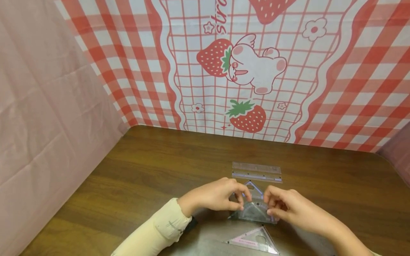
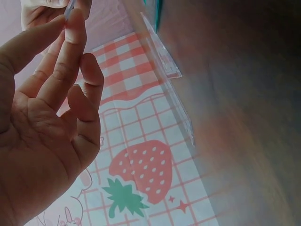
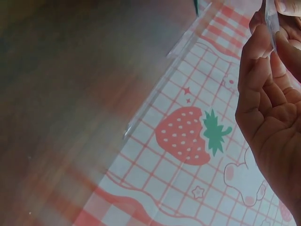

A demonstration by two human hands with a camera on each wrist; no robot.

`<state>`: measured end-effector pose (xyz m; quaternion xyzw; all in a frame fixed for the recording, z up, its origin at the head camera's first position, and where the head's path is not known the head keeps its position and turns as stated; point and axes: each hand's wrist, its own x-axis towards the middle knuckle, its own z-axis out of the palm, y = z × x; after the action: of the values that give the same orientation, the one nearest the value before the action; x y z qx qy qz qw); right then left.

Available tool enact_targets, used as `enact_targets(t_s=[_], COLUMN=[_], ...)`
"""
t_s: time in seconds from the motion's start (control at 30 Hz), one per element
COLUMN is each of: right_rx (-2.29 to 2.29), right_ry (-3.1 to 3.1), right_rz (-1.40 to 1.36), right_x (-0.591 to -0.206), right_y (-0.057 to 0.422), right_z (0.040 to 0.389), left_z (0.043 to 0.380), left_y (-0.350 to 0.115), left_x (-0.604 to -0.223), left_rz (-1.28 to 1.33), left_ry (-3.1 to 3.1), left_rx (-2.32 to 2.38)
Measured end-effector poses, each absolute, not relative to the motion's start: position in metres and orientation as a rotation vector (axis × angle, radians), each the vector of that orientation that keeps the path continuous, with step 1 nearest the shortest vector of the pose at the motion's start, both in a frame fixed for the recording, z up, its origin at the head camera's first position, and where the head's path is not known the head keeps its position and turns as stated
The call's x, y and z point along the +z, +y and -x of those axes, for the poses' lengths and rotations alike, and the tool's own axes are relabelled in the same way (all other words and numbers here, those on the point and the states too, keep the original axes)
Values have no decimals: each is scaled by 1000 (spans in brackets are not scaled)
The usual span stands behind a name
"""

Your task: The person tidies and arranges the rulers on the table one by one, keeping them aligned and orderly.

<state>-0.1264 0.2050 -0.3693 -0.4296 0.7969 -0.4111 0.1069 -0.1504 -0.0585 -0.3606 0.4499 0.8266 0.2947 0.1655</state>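
Both hands meet over the table, pinching a thin clear plastic piece (image 3: 271, 21) that shows nearly edge-on in the wrist views; its exact kind is unclear. My left hand (image 1: 221, 195) grips its left side between thumb and fingertips. On the opposite side, my right hand (image 1: 293, 209) pinches it likewise. Just beyond the fingers lies a clear set square (image 1: 256, 192) with purple edging, partly hidden. A transparent ruler (image 1: 256, 172) with a purple stripe lies farther back. Nearer the body is a clear set square with a pink band (image 1: 245, 241).
Under the hands, a greenish translucent item (image 1: 235, 215) lies on the brown wooden table (image 1: 153, 170), mostly covered. A strawberry-print checked cloth (image 1: 205, 89) hangs behind the table, and a pink cloth (image 1: 48, 106) hangs at the left.
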Motion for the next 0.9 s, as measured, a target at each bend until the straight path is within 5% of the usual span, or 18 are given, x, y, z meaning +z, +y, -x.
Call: enact_targets(t_s=[0.9], right_rx=[-1218], right_ry=[2219], right_rz=[1292], right_x=[-372], right_y=[194], right_z=[111], left_z=[134], left_y=[-68], left_x=[-360], left_rz=[-1282], left_ry=[2267], left_rx=[820])
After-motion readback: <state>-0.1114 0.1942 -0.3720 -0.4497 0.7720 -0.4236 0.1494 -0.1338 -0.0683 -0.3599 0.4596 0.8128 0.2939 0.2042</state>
